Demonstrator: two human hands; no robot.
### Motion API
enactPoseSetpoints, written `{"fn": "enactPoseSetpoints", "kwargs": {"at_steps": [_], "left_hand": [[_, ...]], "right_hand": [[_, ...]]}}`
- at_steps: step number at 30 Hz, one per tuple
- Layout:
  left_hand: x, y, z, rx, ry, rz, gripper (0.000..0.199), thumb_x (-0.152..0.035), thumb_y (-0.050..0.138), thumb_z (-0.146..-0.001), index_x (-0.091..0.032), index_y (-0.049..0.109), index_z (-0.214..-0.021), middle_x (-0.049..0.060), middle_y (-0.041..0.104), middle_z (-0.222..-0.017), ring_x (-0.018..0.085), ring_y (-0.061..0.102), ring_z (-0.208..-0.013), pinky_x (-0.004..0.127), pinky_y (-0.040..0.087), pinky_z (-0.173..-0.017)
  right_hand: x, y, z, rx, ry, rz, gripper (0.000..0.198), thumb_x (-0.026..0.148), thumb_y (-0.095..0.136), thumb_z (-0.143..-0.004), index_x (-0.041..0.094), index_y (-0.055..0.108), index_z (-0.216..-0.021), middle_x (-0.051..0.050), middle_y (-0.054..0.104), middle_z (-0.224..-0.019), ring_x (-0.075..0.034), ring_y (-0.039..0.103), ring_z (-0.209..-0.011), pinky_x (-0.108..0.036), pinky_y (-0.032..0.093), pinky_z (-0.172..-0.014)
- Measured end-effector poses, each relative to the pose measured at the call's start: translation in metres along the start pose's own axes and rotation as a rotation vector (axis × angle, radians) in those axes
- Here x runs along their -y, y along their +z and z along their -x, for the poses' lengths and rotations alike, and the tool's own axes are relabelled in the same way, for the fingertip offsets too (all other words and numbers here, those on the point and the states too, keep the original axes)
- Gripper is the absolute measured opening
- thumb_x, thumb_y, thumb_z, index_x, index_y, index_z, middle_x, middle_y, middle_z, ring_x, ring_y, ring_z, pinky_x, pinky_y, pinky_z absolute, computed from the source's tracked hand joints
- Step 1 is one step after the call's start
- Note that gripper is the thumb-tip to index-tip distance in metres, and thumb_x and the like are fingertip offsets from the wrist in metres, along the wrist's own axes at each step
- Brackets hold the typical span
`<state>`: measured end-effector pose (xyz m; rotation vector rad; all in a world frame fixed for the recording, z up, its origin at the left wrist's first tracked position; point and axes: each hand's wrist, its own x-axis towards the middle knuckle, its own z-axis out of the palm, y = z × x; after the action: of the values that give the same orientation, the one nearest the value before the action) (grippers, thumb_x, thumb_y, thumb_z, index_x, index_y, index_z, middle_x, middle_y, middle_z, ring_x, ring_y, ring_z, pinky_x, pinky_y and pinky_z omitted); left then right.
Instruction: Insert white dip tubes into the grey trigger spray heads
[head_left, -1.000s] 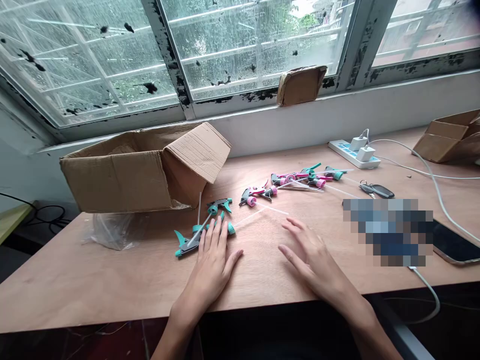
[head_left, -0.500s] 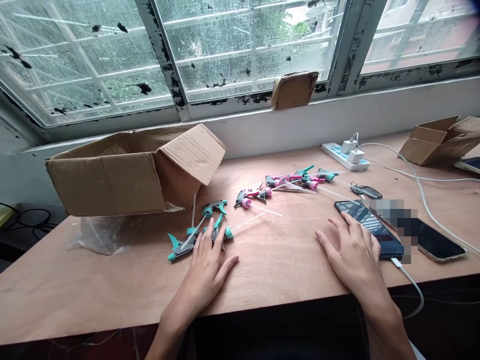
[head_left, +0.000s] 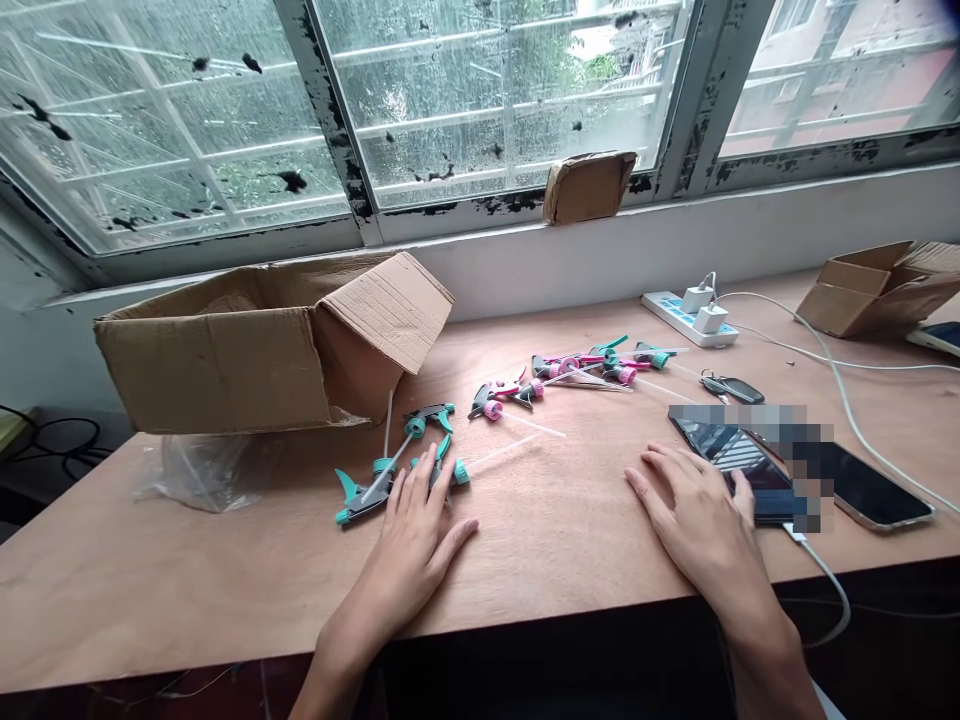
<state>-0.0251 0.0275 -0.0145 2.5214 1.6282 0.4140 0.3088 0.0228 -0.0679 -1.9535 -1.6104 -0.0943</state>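
Fingers spread, my left hand [head_left: 412,530] rests over a grey and teal spray trigger head [head_left: 460,472], partly covering it. Just left of those fingers lies a second teal trigger head [head_left: 360,498], and a third teal one [head_left: 426,420] sits behind. Each has a thin clear tube. My right hand [head_left: 694,510] lies palm down on the table at the left edge of a dark phone [head_left: 739,455], its little finger on or beside the screen. It holds nothing. Between the hands and farther back, several pink and teal trigger heads [head_left: 570,368] lie in a loose row.
An open cardboard box [head_left: 210,370] stands at the left above a clear plastic bag [head_left: 214,475]. A power strip [head_left: 690,318] with white chargers, a key fob [head_left: 735,388], another phone [head_left: 881,485] and a small carton [head_left: 855,290] are at the right. White cables cross there.
My right hand has drawn back from the phone's screen toward the left, its fingers now bent lower on the table. The left hand stays nearly in place.
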Motion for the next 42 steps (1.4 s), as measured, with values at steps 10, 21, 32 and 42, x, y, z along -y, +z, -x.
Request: {"fn": "enactPoseSetpoints", "kwargs": {"at_steps": [10, 21, 32, 42], "left_hand": [[0.0003, -0.0009, 0.0001, 0.011, 0.015, -0.029, 0.064, -0.046, 0.044, -0.106, -0.029, 0.018, -0.163, 0.009, 0.022, -0.172, 0.031, 0.018, -0.158, 0.059, 0.016, -0.127], [-0.0014, -0.0030, 0.0005, 0.028, 0.017, -0.020, 0.063, -0.047, 0.043, -0.106, -0.029, 0.021, -0.162, 0.007, 0.024, -0.172, 0.029, 0.018, -0.159, 0.057, 0.015, -0.128], [-0.0016, -0.0036, 0.0004, 0.045, 0.008, -0.025, 0.063, -0.047, 0.042, -0.106, -0.029, 0.020, -0.162, 0.006, 0.022, -0.172, 0.028, 0.017, -0.159, 0.055, 0.015, -0.129], [-0.0029, -0.0048, 0.0006, 0.028, 0.022, -0.015, 0.062, -0.046, 0.043, -0.106, -0.030, 0.022, -0.162, 0.008, 0.025, -0.171, 0.029, 0.020, -0.158, 0.056, 0.017, -0.128]], "right_hand": [[0.0001, -0.0001, -0.0004, -0.009, -0.009, -0.030, 0.050, 0.056, 0.033, -0.100, 0.023, 0.068, -0.115, -0.010, 0.069, -0.133, -0.034, 0.055, -0.128, -0.071, 0.014, -0.117], [0.0012, -0.0011, -0.0008, 0.009, -0.009, -0.034, 0.054, 0.059, 0.030, -0.100, 0.023, 0.069, -0.112, -0.010, 0.069, -0.133, -0.034, 0.054, -0.129, -0.071, 0.013, -0.117], [-0.0007, 0.0005, -0.0007, 0.000, -0.024, -0.038, 0.051, 0.058, 0.032, -0.100, 0.023, 0.068, -0.113, -0.011, 0.068, -0.134, -0.034, 0.054, -0.130, -0.072, 0.014, -0.117], [0.0026, -0.0021, -0.0011, 0.006, -0.020, -0.031, 0.051, 0.056, 0.032, -0.101, 0.022, 0.067, -0.114, -0.012, 0.068, -0.133, -0.033, 0.054, -0.130, -0.070, 0.013, -0.117]]}}
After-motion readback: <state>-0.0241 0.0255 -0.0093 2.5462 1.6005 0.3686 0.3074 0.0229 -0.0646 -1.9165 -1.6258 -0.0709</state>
